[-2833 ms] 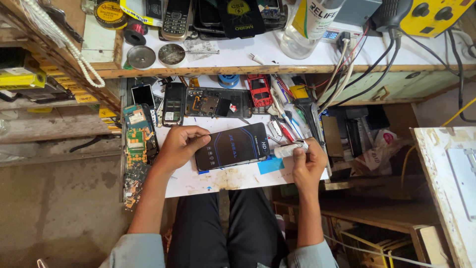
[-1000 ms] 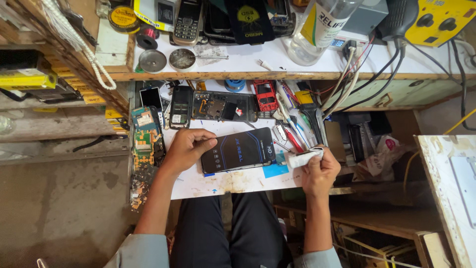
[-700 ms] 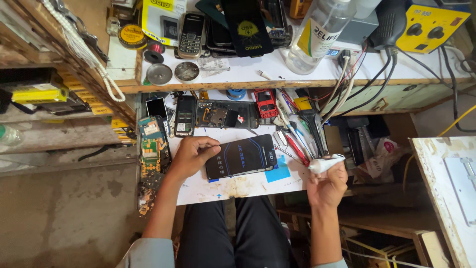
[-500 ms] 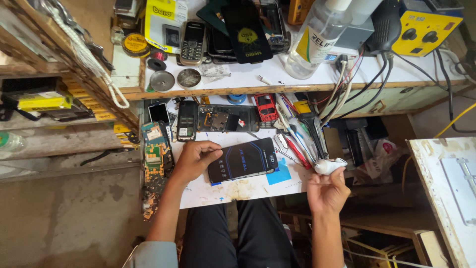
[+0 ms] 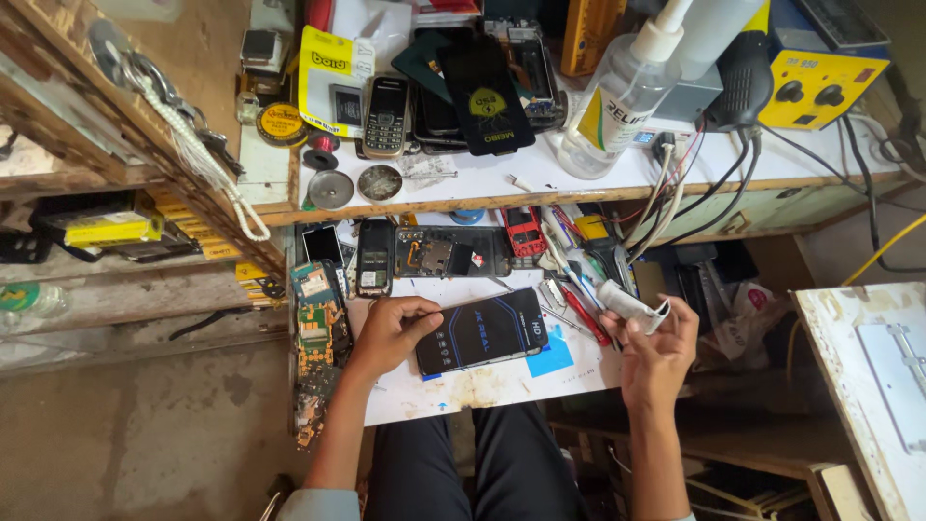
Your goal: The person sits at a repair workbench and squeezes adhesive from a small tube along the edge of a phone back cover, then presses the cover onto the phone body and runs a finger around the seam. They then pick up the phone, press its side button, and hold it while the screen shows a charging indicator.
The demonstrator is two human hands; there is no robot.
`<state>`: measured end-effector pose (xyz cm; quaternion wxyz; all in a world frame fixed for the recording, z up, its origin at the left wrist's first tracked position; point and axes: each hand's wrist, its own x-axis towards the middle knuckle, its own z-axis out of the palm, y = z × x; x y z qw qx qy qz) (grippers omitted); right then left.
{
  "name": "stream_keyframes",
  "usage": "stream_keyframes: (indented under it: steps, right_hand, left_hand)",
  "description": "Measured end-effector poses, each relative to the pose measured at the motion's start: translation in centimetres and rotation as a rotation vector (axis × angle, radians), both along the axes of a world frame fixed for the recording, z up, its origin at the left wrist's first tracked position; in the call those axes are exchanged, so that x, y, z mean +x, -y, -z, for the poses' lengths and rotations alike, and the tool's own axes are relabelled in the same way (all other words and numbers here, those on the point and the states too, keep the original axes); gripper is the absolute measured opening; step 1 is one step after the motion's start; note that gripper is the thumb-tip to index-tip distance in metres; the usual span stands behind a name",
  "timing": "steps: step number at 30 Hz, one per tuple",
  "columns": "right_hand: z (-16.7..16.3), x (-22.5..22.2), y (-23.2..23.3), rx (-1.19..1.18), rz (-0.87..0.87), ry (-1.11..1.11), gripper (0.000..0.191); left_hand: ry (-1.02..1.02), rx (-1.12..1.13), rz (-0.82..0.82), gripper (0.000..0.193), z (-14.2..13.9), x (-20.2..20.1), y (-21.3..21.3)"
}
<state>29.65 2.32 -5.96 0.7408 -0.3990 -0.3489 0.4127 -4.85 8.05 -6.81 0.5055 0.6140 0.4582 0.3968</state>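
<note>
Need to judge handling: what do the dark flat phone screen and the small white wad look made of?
Dark flat phone screen under the left hand: likely glass, glossy, smooth reflective face. Small white wad in the right hand: soft cloth or tissue, matte, folds and creases; which one is unclear.

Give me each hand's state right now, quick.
Left hand: fingers resting on the edge of the black phone screen panel, pinning it.
Right hand: closed on a crumpled white cloth.

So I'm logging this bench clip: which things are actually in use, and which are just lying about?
In use:
left hand on the black phone screen
right hand holding a white cloth

Lying about:
keypad phone
clear bottle
circuit boards
red phone shell
yellow station
</note>
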Motion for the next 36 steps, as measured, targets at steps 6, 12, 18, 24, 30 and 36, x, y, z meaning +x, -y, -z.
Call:
stream_keyframes:
  steps: [6, 12, 18, 24, 30, 36]
  right_hand:
    - [-0.1, 0.5, -1.3, 0.104, 0.110, 0.909, 0.038]
    - [-1.0, -0.8, -1.9, 0.055, 0.171, 1.279, 0.028]
    - [-2.1, -1.5, -1.4, 0.019, 0.158, 1.356, 0.034]
    - [-3.3, -1.2, 0.6, 0.116, 0.316, 1.485, 0.050]
    - [-2.8, -4.3, 2.0, -0.403, -0.059, 0.574, 0.032]
    - [-6.6, -6.9, 0.6, 0.008, -0.092, 1.200, 0.057]
  left_hand:
    - [0.046, 0.012, 0.008, 0.020, 0.2, 0.1, 0.0]
    - [0.096, -0.027, 0.017, 0.019, 0.8, 0.1, 0.2]
    - [0.044, -0.006, 0.003, 0.019, 0.9, -0.1, 0.2]
    - [0.002, -0.005, -0.012, 0.020, 1.0, -0.1, 0.3]
    - [0.008, -0.005, -0.009, 0.020, 0.9, 0.0, 0.3]
    - [-0.023, -0.004, -0.006, 0.019, 0.5, 0.2, 0.2]
